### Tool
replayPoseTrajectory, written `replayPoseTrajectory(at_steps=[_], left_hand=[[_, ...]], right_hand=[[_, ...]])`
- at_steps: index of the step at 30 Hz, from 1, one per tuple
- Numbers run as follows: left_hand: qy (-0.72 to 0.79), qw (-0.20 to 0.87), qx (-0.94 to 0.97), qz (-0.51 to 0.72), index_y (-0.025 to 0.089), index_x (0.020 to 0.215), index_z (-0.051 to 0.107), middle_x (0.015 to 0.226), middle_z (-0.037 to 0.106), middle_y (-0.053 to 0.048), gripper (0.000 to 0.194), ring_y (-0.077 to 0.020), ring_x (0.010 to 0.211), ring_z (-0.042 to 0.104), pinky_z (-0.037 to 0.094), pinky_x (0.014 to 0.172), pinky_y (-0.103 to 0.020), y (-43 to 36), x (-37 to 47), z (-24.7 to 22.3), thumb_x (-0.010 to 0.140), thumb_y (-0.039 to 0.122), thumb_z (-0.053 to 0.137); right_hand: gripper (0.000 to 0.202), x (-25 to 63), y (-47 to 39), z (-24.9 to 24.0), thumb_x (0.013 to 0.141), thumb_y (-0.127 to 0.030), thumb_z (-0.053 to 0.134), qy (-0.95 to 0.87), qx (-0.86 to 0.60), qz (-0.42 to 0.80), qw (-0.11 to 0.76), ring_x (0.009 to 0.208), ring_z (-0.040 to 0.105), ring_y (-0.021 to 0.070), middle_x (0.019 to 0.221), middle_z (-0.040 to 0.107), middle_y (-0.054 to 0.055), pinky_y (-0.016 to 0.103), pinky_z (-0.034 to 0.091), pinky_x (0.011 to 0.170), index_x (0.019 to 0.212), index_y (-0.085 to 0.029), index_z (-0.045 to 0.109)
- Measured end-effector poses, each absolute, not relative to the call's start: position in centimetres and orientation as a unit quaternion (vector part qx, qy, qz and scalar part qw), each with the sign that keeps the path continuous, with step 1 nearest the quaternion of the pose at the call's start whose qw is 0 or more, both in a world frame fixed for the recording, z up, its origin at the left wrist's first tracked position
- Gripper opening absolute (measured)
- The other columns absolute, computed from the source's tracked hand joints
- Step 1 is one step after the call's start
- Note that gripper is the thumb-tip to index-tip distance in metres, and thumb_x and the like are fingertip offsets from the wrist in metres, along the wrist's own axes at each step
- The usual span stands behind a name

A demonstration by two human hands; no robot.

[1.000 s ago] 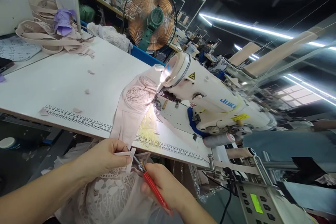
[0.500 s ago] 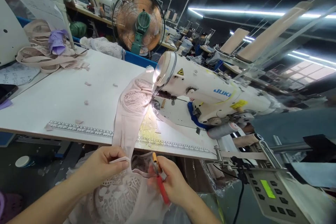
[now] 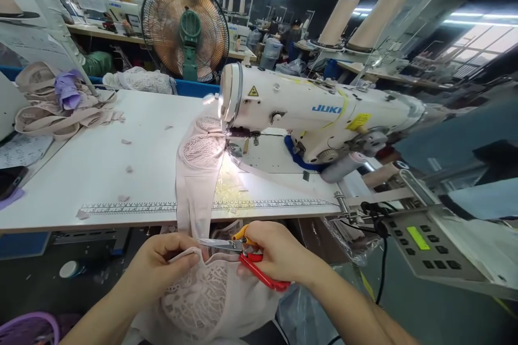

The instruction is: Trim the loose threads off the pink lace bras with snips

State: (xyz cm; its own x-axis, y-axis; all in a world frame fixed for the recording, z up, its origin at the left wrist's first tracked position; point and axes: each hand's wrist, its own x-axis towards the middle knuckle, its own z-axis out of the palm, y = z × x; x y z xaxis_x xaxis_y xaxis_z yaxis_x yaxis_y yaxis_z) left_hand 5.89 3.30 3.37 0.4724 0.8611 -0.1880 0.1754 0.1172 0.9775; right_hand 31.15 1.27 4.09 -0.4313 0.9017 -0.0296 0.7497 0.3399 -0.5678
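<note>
My left hand (image 3: 172, 259) pinches the edge of a pale pink lace bra (image 3: 198, 296) that hangs below the table's front edge. In my right hand (image 3: 275, 253) is a pair of scissors (image 3: 226, 245) with red and orange handles. Their blades point left, parted, at the bra's edge close to my left fingertips. Another stretch of pale pink lace garment (image 3: 200, 153) lies on the table and runs up under the needle area of the white sewing machine (image 3: 283, 97). Whether both pieces are joined is hidden at the table edge.
The white table (image 3: 149, 172) carries a printed ruler strip and small fabric scraps. Pink straps (image 3: 60, 113) and a purple cloth lie at the left, near a phone (image 3: 12, 180). A fan (image 3: 186, 29) stands behind. A control panel (image 3: 429, 245) sits at the right, a purple basket (image 3: 30, 329) lower left.
The scissors have swung from pointing up to pointing left, and their blades now lie at the bra's edge by my left hand. The whole view has shifted and levelled.
</note>
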Motion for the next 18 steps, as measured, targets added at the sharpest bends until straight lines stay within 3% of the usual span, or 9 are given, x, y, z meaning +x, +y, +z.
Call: replayPoseTrajectory(at_steps=[4, 11, 14, 18], left_hand=[[0.435, 0.62, 0.594, 0.27, 0.02, 0.069, 0.074, 0.07, 0.071, -0.003, 0.014, -0.0145, 0.062, 0.057, 0.042, 0.057, -0.02, 3.3, 5.8, 3.3, 0.074, 0.031, 0.067], [0.441, 0.627, 0.588, 0.257, 0.02, 0.07, 0.076, 0.069, 0.071, -0.005, 0.015, -0.0162, 0.061, 0.057, 0.042, 0.057, -0.023, 3.5, 6.1, 3.7, 0.072, 0.033, 0.069], [0.446, 0.626, 0.583, 0.262, 0.02, 0.068, 0.076, 0.069, 0.071, -0.005, 0.014, -0.0168, 0.061, 0.057, 0.042, 0.058, -0.024, 3.5, 6.5, 4.3, 0.071, 0.032, 0.069], [0.468, 0.621, 0.567, 0.272, 0.02, 0.068, 0.076, 0.066, 0.07, -0.004, 0.014, -0.0154, 0.059, 0.054, 0.039, 0.056, -0.023, 3.4, 7.0, 5.0, 0.069, 0.032, 0.069]], right_hand=[[0.05, 31.0, 1.3, 4.6, 0.061, -0.057, 0.075, -0.82, -0.501, 0.247, 0.126, 0.054, 0.037, 0.0113, 0.059, 0.048, -0.002, 0.023, 0.024, 0.05, 0.057, -0.018, 0.045], [0.04, 31.0, 1.5, 4.5, 0.069, -0.058, 0.069, -0.829, -0.48, 0.254, 0.135, 0.059, 0.051, 0.0161, 0.065, 0.06, 0.002, 0.025, 0.033, 0.053, 0.069, -0.018, 0.061], [0.04, 31.0, 1.6, 4.4, 0.068, -0.057, 0.071, -0.831, -0.476, 0.252, 0.14, 0.058, 0.051, 0.0157, 0.064, 0.059, 0.001, 0.025, 0.033, 0.053, 0.066, -0.019, 0.06], [0.043, 30.9, 1.5, 4.0, 0.067, -0.049, 0.074, -0.824, -0.481, 0.264, 0.143, 0.053, 0.043, 0.0128, 0.057, 0.049, -0.002, 0.025, 0.029, 0.05, 0.054, -0.02, 0.045]])
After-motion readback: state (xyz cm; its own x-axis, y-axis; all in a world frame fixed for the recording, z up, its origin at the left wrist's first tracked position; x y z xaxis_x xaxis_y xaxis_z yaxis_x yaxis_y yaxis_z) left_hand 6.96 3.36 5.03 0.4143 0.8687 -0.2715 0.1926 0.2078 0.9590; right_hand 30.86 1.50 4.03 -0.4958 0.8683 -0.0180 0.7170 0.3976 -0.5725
